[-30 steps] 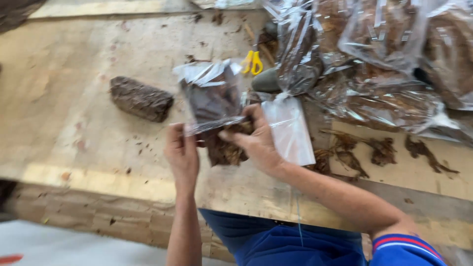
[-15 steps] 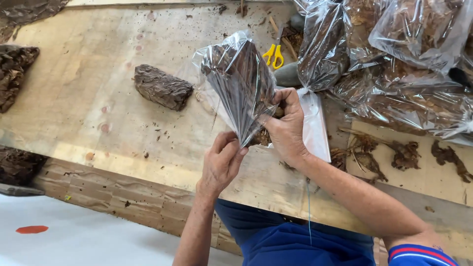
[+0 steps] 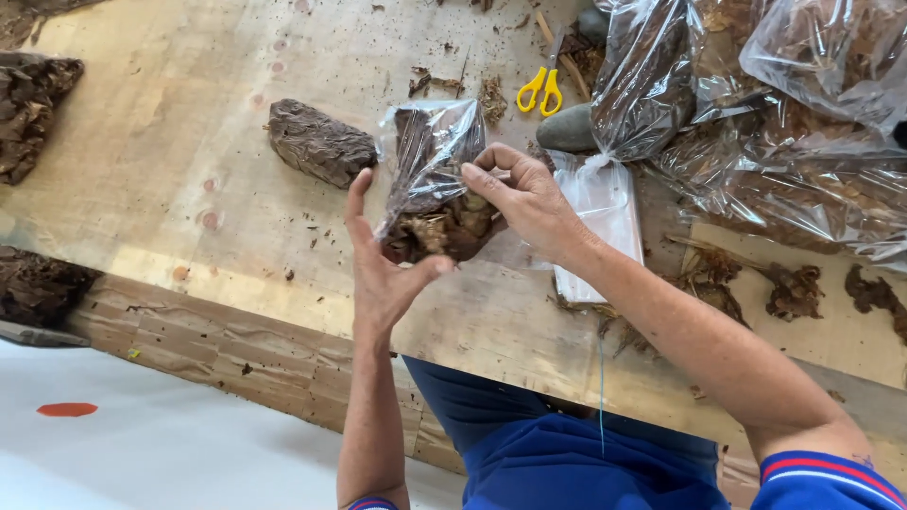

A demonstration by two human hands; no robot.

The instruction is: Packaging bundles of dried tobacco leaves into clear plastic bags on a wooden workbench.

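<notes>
Head view: plywood desk (image 3: 142, 179) filled most of the frame, scuffed and littered with brown crumbs, with white floor at the lower left. At centre frame a small clear plastic bag (image 3: 430, 151) of dark dried leaves (image 3: 444, 227) was held up off the desk between both hands. Right hand (image 3: 520, 194) pinched the bag's right edge, thumb and fingers (image 3: 477, 179) clamped together on the film. Left hand (image 3: 383, 274) sat under and beside the bag's lower left, fingers spread apart, thumb tip touching the leaf end; palm open, not gripping.

Handling, as a judgement: bundle looked light. Film was thin, crinkly and likely slippery, so a pinch on the plastic alone could slide. Leaves looked dry and brittle, apt to crumble if squeezed. Best hold seemed to be the thick leaf end at the bottom, supported from below, with a light pinch on the bag's mouth.

Left of the bag a bare pressed leaf bundle (image 3: 319, 142) lay on the desk. Yellow-handled scissors (image 3: 540, 90) were at upper centre. Large clear bags of leaves (image 3: 784, 123) were piled at upper right. A flat stack of empty clear bags (image 3: 600, 222) lay just right of the right hand.
</notes>
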